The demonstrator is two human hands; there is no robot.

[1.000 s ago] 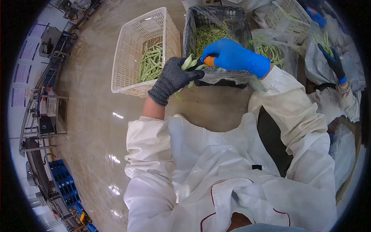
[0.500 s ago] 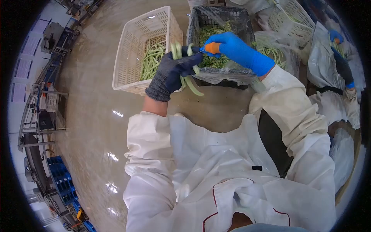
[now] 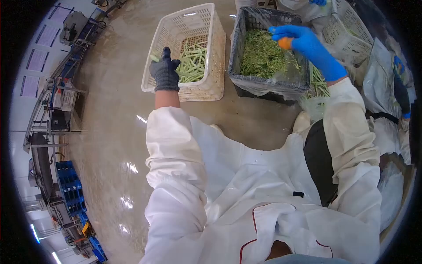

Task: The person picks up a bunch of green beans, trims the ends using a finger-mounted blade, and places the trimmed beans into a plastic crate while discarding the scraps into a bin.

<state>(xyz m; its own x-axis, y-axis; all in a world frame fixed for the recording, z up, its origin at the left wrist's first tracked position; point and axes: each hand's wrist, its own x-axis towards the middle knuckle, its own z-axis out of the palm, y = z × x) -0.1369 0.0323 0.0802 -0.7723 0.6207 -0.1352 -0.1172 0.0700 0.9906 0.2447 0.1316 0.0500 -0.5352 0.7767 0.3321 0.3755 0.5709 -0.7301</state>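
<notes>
My left hand (image 3: 165, 74), in a dark grey glove, is over the near left rim of a white plastic crate (image 3: 215, 57). A pale green bean end (image 3: 154, 57) sticks out past its fingers; the rest is hidden by the glove. Green beans (image 3: 192, 61) lie inside that crate. My right hand (image 3: 305, 42), in a blue glove, is closed around the orange handle (image 3: 285, 43) of a small tool, above a black crate (image 3: 263, 84) lined with clear plastic. The tool's blade does not show now. Green trimmings (image 3: 266, 55) fill the black crate.
A plastic bag of green beans (image 3: 317, 83) is to the right of the black crate. Another white crate (image 3: 347, 35) is tilted beyond it. At far right a co-worker's gloved hand (image 3: 399, 66) shows. Blue crates (image 3: 70, 189) and machinery line the left.
My hands have moved apart. The left went from between the crates to the white crate's left side with green bean in it; the right rose to the right, still holding the orange handle.
</notes>
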